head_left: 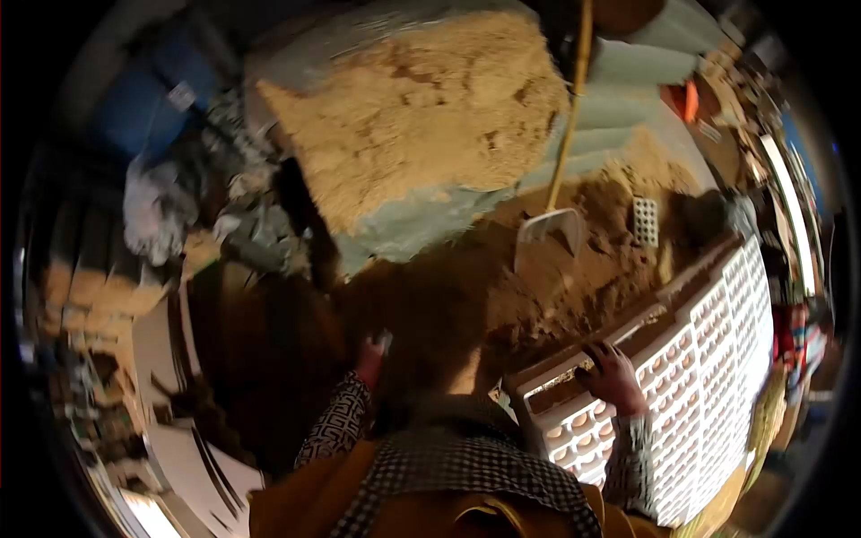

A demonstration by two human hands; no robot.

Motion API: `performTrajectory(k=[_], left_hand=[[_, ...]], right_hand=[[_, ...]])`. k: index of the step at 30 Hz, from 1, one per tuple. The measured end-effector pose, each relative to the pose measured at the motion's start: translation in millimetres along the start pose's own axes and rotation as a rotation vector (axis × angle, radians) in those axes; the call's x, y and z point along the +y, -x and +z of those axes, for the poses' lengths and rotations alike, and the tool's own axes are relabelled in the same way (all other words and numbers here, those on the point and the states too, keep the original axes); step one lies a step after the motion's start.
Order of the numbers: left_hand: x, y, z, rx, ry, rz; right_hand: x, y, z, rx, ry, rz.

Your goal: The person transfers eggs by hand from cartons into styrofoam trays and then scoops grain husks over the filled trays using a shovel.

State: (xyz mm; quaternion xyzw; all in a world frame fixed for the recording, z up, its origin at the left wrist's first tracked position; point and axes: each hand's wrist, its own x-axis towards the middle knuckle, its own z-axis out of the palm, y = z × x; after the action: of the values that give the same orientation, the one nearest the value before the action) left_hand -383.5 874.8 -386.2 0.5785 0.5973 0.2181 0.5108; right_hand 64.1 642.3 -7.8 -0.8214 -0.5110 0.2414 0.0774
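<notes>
My right hand is at the near-left end of a white plastic tray, its fingers bent over the edge bar beside a long slot. Rows of round cells fill the tray, many with brown material in them. Sunlight glares on its right side. My left hand hangs lower left over dark, shaded ground, away from the tray. A small pale patch shows at its fingertips, but the fingers are too blurred to make out.
A large open sack of tan, crumbly material lies ahead. Right of it, a shovel with a wooden handle rests on loose brown soil, near a small white holed block. Crumpled plastic bags and a blue barrel stand left.
</notes>
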Motion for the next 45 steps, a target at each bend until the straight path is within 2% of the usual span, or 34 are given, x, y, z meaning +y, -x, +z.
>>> performTrajectory(k=[1,2,3,5,6,7,9,10,11,13,14,17,19,22,23,25,28,29,30,31,33,34,35,36,37,40,41,42,43,45], left_hand=[[33.2,-28.7,1.4,-0.01,-0.019,0.095],[88.2,-42.9,-6.5,-0.023,-0.077,0.179],[154.1,-54.1,-15.8,-0.032,-0.133,0.264],[188.9,-96.5,-12.7,0.105,-0.372,0.421],[226.4,-108.8,-12.4,0.139,-0.547,0.491],[265.1,-122.0,-13.4,0.178,-0.727,0.549],[305.5,-163.8,-5.2,0.133,-0.825,0.666],[328.6,-178.2,-1.3,0.098,-0.942,0.677],[341.2,-197.8,6.8,0.059,-1.024,0.601],[326.9,-235.9,19.4,0.037,-1.1,0.582],[336.5,-241.6,27.4,0.007,-1.185,0.484],[356.4,-253.3,40.0,-0.028,-1.249,0.28],[342.0,-255.9,36.2,0.003,-1.255,0.403],[356.9,-255.3,40.0,-0.044,-1.31,0.285],[357.0,-255.7,38.6,-0.073,-1.323,0.253],[345.2,-256.9,33.8,-0.023,-1.243,0.352],[349.9,-250.0,23.3,-0.088,-1.112,0.382],[355.2,-236.5,13.0,-0.105,-1.03,0.393],[357.3,-222.6,-1.7,-0.19,-1.061,0.415],[394.0,-190.0,-19.3,-0.371,-1.063,0.304],[426.8,-120.1,-69.2,-0.609,-0.99,0.247],[438.8,-78.3,-97.5,-0.651,-0.951,0.204],[459.1,-32.0,-122.6,-0.617,-1.039,0.176],[481.6,18.7,-150.2,-0.573,-1.127,0.149],[498.0,69.6,-181.2,-0.493,-1.129,0.22],[500.3,233.4,-254.6,-0.009,-1.028,0.5],[494.3,282.3,-277.1,0.033,-0.949,0.539],[493.0,322.8,-287.6,0.076,-0.967,0.479],[487.0,367.6,-296.4,0.13,-0.983,0.404],[452.4,464.3,-309.9,0.208,-1.003,0.248]], right_hand=[[-0.4,-25.0,-3.5,0.008,-0.037,-0.058],[0.4,-53.9,-14.9,-0.097,-0.097,-0.053],[11.7,-85.0,-14.6,-0.071,-0.202,-0.047],[-18.8,-159.0,-69.8,-0.236,-0.526,0.242],[-22.4,-198.4,-88.8,-0.1,-0.483,0.19],[19.3,-254.8,-85.8,0.01,-0.918,0.158],[52.5,-363.2,-125.1,0.084,-0.922,0.177],[88.4,-438.4,-117.3,0.384,-1.007,-0.011],[134.9,-522.5,-128.0,0.486,-0.846,-0.034],[106.7,-590.8,-165.8,0.672,-0.576,0.079],[103.7,-615.7,-170.8,0.741,-0.496,0.103],[108.5,-680.9,-171.8,0.871,-0.361,0.146],[124.2,-712.6,-163.0,0.932,-0.319,0.147],[163.0,-741.7,-156.0,1.093,-0.31,0.075],[158.0,-733.7,-156.6,1.139,-0.334,0.025],[138.7,-673.4,-150.8,0.9,-0.897,-0.036],[95.1,-551.2,-141.3,0.887,-1.024,0.175],[109.1,-517.0,-138.3,0.905,-1.13,0.124],[93.8,-470.5,-139.1,0.908,-1.125,0.175],[106.2,-443.9,-131.7,0.93,-1.246,0.073],[129.8,-389.3,-124.9,0.74,-1.294,-0.053],[125.3,-363.8,-125.7,0.705,-1.113,-0.078],[116.8,-343.5,-124.1,0.676,-0.935,-0.111],[100.0,-325.1,-111.3,0.663,-1.079,-0.167],[78.6,-312.1,-102.3,0.641,-1.227,-0.233],[-54.7,-232.4,-88.0,0.569,-1.236,-0.374],[-93.5,-208.5,-86.9,0.544,-1.279,-0.409],[-124.8,-193.2,-93.3,0.375,-1.207,-0.526],[-145.1,-182.8,-97.4,0.261,-1.135,-0.51],[-188.4,-143.3,-88.5,0.017,-1.081,-0.645]])
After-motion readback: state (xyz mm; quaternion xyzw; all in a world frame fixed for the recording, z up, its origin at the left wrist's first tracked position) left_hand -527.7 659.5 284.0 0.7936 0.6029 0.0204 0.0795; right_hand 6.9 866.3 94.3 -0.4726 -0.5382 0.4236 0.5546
